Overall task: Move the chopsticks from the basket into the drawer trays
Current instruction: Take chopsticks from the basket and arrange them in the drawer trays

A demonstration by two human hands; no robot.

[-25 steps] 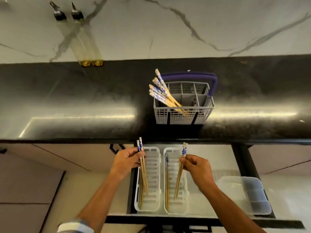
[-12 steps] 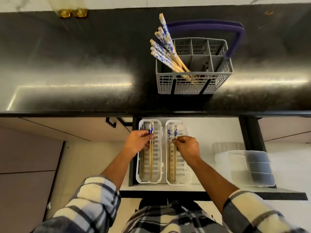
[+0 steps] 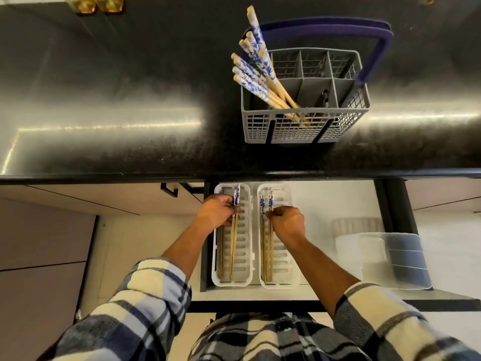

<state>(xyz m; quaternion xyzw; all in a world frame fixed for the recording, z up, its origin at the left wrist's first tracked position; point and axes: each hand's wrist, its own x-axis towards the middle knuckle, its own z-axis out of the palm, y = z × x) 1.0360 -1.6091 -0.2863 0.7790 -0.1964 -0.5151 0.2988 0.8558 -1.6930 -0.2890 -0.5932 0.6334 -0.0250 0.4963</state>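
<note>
I'm laying chopsticks down: left hand pinches a pair in the left tray, right hand pinches another in the right tray. Next, release, then reach to twelve o'clock for the basket.

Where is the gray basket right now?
In the head view, the gray basket stands on the black counter, right of center, behind the open drawer's two white trays.

One basket upper right | two trays centre | two hands | two bottles upper left
</note>
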